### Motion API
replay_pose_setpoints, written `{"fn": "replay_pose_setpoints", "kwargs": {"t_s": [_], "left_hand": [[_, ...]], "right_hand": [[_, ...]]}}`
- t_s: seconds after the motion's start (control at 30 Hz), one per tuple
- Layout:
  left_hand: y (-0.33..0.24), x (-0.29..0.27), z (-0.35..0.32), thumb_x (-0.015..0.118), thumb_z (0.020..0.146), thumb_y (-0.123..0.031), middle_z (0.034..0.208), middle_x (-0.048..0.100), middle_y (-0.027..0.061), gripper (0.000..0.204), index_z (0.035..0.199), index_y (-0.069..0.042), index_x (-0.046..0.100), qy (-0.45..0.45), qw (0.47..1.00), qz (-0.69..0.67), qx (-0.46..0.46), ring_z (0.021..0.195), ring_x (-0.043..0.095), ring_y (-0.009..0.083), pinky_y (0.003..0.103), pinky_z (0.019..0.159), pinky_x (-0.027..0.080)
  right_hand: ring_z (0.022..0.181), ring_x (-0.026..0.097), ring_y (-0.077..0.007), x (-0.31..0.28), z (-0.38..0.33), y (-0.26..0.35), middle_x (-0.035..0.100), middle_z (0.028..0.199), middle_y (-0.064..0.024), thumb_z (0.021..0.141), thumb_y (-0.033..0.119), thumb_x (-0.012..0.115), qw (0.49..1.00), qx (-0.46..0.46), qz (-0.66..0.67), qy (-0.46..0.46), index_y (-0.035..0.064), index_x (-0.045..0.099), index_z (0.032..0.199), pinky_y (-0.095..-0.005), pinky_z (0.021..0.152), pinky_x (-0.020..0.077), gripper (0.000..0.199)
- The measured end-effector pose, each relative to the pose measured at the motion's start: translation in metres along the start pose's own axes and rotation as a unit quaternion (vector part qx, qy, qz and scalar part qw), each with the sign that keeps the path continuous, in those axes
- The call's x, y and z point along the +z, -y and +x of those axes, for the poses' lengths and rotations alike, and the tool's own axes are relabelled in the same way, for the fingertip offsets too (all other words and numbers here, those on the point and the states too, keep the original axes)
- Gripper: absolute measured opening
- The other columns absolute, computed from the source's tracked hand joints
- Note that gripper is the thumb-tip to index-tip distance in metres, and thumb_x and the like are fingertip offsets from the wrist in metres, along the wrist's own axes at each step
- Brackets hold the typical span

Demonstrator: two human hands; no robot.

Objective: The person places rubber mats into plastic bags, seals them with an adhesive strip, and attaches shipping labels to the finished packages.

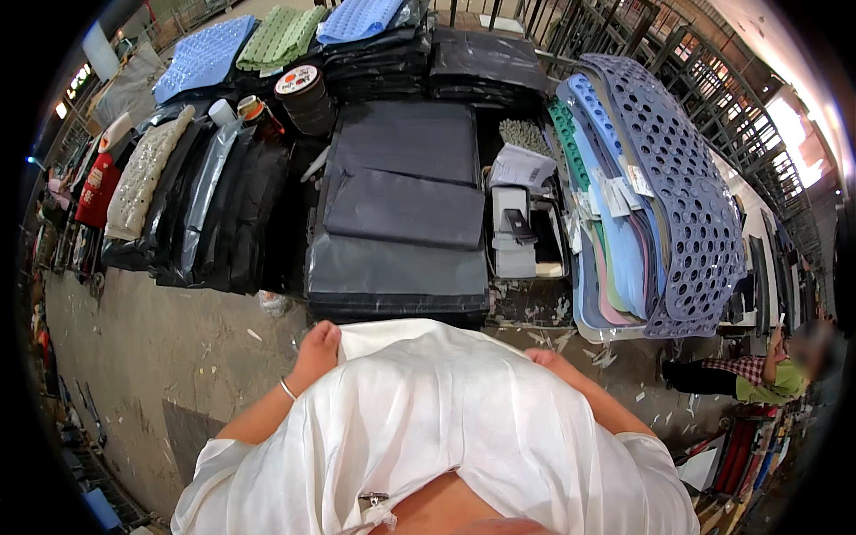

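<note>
My left hand (317,351) is closed on the hem of my white shirt (446,383), and a thin bracelet circles that wrist. On the other side my right hand (550,359) pinches the same hem, its fingers partly behind the cloth. The hem is pulled out wide between both hands. Just beyond it lies a stack of dark grey plastic bags (401,267), with a folded dark sheet (406,207) on top. To the right of the stack sits a grey-white device (514,232) with a black part on it.
Perforated bath mats (687,196) in blue, green and pink stand at the right. Black-bagged bundles (236,201) and a beige mat (147,178) are at the left. Tape rolls (303,94) and more mats (205,53) lie behind. A person (767,374) is far right. Scraps litter the floor.
</note>
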State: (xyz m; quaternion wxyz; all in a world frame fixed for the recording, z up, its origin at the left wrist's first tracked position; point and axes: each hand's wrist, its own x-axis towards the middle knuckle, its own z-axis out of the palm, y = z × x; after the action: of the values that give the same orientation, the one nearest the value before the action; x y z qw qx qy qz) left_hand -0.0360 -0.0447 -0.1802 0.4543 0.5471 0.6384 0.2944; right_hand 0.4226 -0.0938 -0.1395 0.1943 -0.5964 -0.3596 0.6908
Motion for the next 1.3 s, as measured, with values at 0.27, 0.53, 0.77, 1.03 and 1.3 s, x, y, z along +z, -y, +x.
{"fn": "replay_pose_setpoints", "kwargs": {"t_s": [0.27,0.53,0.77,1.03,1.3], "left_hand": [[-0.059,-0.022,0.011,0.053,0.097,-0.011,0.069,0.042,-0.0097,0.021,0.077,-0.009,0.052,-0.025,0.976,-0.218,-0.009,0.062,0.035,0.0024,0.021,0.056,0.033],[-0.029,0.046,0.020,0.054,0.096,-0.016,0.071,0.053,0.0038,0.020,0.081,-0.002,0.055,0.132,0.987,0.079,-0.057,0.072,0.049,0.0126,0.031,0.069,0.045],[0.000,0.045,0.034,0.056,0.093,-0.018,0.073,0.059,0.0134,0.022,0.082,0.001,0.058,0.046,0.994,0.071,-0.068,0.072,0.055,0.0187,0.033,0.069,0.047],[-0.061,0.108,0.019,0.062,0.092,-0.037,0.086,0.066,0.0074,0.035,0.093,-0.002,0.067,0.273,0.943,0.029,-0.189,0.084,0.059,0.0161,0.032,0.078,0.047],[-0.073,0.109,0.033,0.057,0.096,-0.024,0.072,0.057,0.0011,0.025,0.084,-0.002,0.061,0.263,0.943,0.044,-0.199,0.071,0.050,0.0076,0.028,0.065,0.044]], "right_hand": [[0.078,0.054,-0.0036,-0.012,0.036,-0.032,0.064,0.088,0.0025,0.099,0.022,0.056,0.989,-0.055,0.111,-0.075,0.0028,0.065,0.101,-0.0209,0.071,0.0457,0.021],[0.075,0.062,-0.0120,-0.036,0.010,0.032,0.066,0.085,-0.0030,0.098,0.013,0.051,0.942,-0.106,0.240,-0.210,0.0037,0.064,0.088,-0.0265,0.074,0.0492,0.019],[0.075,0.059,-0.0127,-0.052,0.049,-0.018,0.066,0.087,-0.0031,0.094,0.030,0.062,0.986,-0.040,0.023,-0.162,0.0044,0.068,0.095,-0.0286,0.068,0.0484,0.026],[0.075,0.056,-0.0092,-0.046,0.050,0.007,0.064,0.085,0.0016,0.094,0.034,0.062,0.987,0.130,0.086,0.044,0.0062,0.067,0.093,-0.0278,0.067,0.0464,0.028],[0.063,0.050,-0.0075,-0.084,0.094,-0.022,0.055,0.071,0.0052,0.093,0.018,0.058,0.996,-0.009,-0.008,-0.084,0.0099,0.062,0.084,-0.0248,0.056,0.0399,0.013]]}}
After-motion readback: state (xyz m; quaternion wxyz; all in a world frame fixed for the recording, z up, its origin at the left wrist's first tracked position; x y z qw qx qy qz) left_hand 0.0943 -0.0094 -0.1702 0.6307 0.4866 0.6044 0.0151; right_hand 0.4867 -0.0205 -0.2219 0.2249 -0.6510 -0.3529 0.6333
